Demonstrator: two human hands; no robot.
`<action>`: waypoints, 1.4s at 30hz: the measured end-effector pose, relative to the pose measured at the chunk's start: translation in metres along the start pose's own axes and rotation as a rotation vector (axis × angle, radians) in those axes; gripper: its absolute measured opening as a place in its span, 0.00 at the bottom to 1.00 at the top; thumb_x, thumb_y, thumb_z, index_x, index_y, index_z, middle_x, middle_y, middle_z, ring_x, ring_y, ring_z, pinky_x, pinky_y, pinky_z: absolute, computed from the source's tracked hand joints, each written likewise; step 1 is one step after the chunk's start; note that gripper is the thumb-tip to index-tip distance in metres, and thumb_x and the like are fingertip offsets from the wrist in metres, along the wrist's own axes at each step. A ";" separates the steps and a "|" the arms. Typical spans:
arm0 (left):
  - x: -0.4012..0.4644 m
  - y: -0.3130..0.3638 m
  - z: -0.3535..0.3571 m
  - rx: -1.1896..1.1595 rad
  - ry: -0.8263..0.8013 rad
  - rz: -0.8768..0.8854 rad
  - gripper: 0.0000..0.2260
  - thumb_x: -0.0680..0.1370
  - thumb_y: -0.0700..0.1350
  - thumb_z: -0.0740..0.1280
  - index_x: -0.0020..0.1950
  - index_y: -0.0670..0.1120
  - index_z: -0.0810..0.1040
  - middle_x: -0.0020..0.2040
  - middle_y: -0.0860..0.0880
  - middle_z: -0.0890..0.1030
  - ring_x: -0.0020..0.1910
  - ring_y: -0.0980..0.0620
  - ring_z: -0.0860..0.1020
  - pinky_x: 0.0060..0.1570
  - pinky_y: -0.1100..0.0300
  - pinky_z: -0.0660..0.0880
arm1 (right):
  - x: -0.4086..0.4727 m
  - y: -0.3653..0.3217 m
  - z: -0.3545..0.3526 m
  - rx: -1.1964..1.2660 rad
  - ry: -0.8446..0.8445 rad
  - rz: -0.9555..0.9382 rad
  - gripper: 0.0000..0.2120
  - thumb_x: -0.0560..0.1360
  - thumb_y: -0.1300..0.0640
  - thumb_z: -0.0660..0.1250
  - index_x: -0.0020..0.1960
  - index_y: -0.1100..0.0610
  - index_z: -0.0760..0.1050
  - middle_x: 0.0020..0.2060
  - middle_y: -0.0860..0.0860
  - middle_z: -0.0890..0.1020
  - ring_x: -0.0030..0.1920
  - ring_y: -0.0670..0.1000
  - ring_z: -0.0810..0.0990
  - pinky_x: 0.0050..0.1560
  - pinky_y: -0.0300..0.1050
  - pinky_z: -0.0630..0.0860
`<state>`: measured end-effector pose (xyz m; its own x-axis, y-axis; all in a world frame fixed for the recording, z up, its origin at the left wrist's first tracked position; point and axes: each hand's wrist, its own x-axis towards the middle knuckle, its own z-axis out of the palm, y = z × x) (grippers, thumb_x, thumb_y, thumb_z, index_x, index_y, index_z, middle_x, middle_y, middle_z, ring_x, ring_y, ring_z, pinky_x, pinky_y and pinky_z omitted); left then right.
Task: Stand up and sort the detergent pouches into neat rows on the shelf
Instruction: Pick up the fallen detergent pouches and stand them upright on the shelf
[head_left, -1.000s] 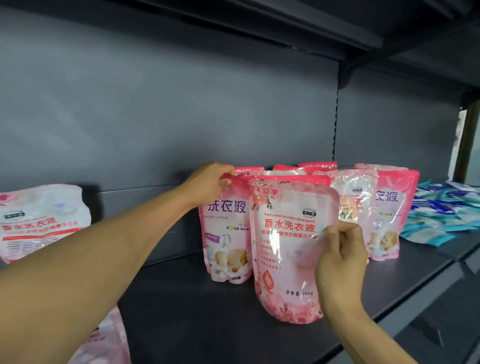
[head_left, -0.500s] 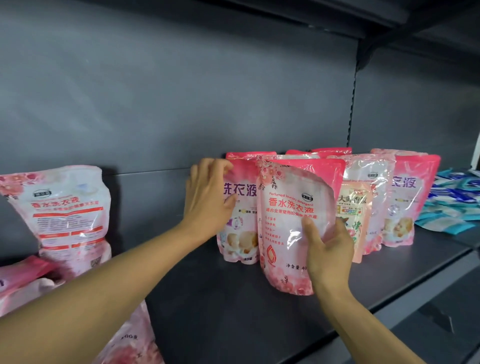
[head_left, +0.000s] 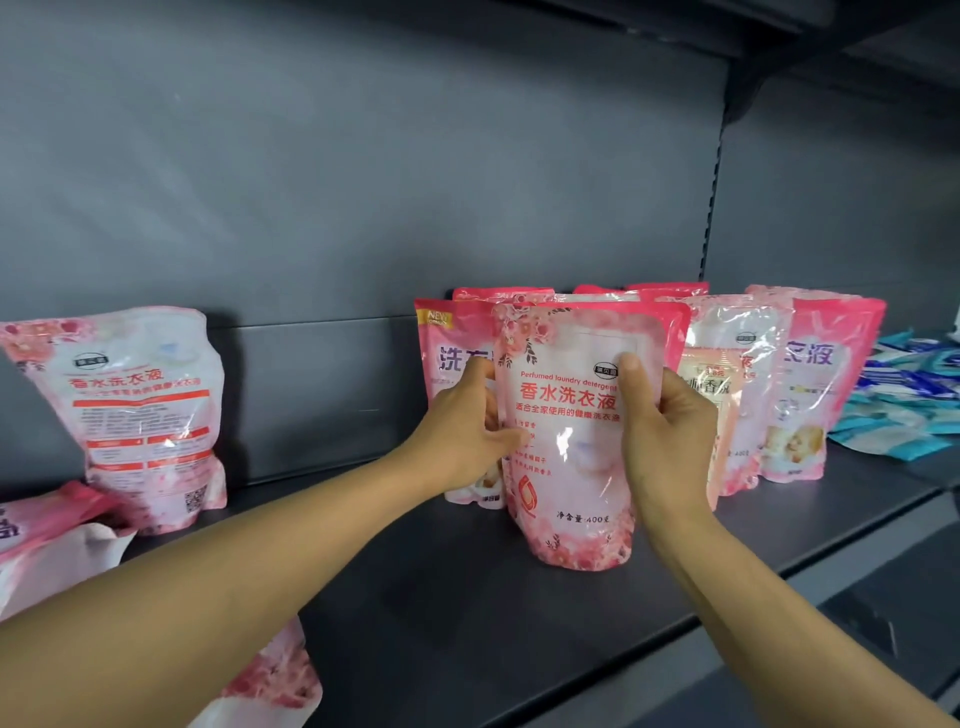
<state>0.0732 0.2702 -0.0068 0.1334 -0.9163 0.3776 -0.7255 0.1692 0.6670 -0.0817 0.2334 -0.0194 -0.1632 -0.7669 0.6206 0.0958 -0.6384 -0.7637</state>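
Pouch (head_left: 571, 441) now apparently gripped two-handed.

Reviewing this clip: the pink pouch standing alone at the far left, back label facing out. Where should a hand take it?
Probably the lone pouch by its flat top edges, coming from the front: it stands upright against the back wall, bulging below, and nothing blocks its front or right side.

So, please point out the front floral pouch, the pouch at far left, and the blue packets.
front floral pouch (head_left: 571, 457): head view, front face.
far-left pouch (head_left: 140, 410): head view, printed back.
blue packets (head_left: 904, 400): head view, pile middle.
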 end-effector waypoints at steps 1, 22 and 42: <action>0.000 0.001 0.000 0.003 0.003 -0.009 0.24 0.74 0.42 0.70 0.65 0.49 0.62 0.49 0.48 0.78 0.45 0.55 0.79 0.38 0.68 0.75 | 0.002 -0.001 0.000 -0.004 -0.001 0.006 0.23 0.78 0.50 0.62 0.30 0.60 0.59 0.25 0.49 0.59 0.28 0.45 0.58 0.28 0.37 0.57; -0.077 -0.022 -0.085 0.332 0.027 -0.195 0.26 0.74 0.48 0.70 0.69 0.49 0.65 0.64 0.50 0.73 0.57 0.53 0.75 0.57 0.61 0.70 | -0.074 -0.049 0.008 -0.311 -0.449 -0.524 0.20 0.69 0.61 0.65 0.60 0.60 0.69 0.60 0.52 0.69 0.61 0.46 0.67 0.63 0.29 0.61; -0.179 -0.133 -0.256 0.743 -0.055 -0.473 0.16 0.77 0.41 0.61 0.64 0.49 0.71 0.65 0.49 0.74 0.62 0.47 0.73 0.62 0.54 0.70 | -0.125 -0.016 0.194 -0.699 -1.087 0.640 0.10 0.74 0.63 0.64 0.34 0.61 0.70 0.21 0.52 0.68 0.20 0.47 0.63 0.23 0.33 0.59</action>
<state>0.3189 0.5047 0.0011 0.5121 -0.8500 0.1235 -0.8565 -0.4945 0.1480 0.1273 0.3272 -0.0502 0.5682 -0.7761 -0.2735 -0.6787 -0.2541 -0.6891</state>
